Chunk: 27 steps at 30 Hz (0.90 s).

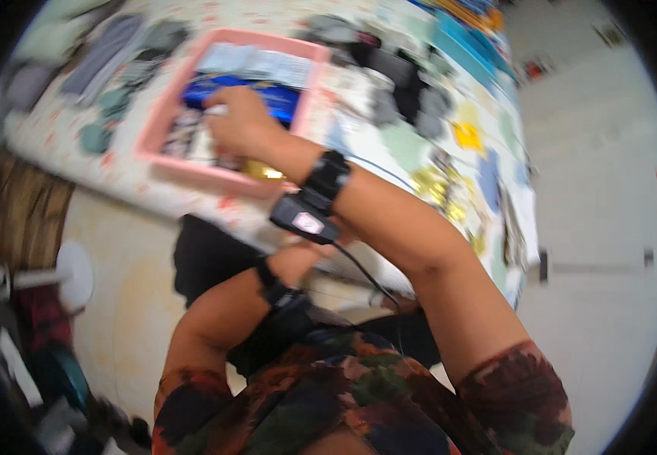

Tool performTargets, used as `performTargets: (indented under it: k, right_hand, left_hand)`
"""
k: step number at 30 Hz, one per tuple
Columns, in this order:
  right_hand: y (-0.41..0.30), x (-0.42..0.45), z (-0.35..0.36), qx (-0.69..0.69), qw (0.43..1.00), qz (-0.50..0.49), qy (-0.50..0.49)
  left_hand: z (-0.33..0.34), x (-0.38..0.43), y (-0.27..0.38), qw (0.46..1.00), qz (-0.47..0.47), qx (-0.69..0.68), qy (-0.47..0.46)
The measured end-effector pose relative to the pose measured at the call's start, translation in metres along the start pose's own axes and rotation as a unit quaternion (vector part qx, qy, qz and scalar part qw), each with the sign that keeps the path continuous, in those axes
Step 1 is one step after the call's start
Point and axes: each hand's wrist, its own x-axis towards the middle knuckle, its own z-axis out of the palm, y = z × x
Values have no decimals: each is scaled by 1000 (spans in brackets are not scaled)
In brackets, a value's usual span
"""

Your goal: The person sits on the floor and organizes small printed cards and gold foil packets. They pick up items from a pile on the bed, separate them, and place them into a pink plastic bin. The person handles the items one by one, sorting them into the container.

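Observation:
My right hand point(242, 122) is over a pink plastic tray point(223, 181), its fingers curled down among the contents. A small white patch shows at the fingers; blur hides whether it is held. Beside the knuckles lie shiny blue packets point(280, 102), and behind them a row of pale, light-blue packets point(254, 63). A patterned bundle point(183, 133) and a shiny gold item point(263, 170) sit in the tray's near part. My left hand point(311, 253) is low by the bed's edge, mostly hidden under the black device point(304, 219) on my right wrist.
The tray rests on a bed with a floral sheet point(55, 133). Grey and black folded cloth items point(402, 79) and gold wrappers point(442, 187) lie to the right. A blue basket point(467, 48) stands beyond. A cable point(368, 276) hangs from the wrist device.

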Motion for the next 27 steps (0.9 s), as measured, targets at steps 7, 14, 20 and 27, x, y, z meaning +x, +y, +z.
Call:
performTargets:
  k: [7, 14, 20, 27]
  right_hand:
    - [114, -77, -139, 151, 977, 27, 148]
    - [309, -192, -310, -309, 899, 268, 154]
    - [345, -199, -308, -217, 914, 336, 61]
    - [312, -186, -318, -213, 932, 287, 63]
  left_hand:
    - [-12, -1, 52, 959, -269, -89, -20]
    - [-6, 8, 75, 945, -318, -73, -11]
    - [-4, 11, 67, 945, -324, -43, -7]
    - [-8, 15, 69, 946, -318, -52, 27]
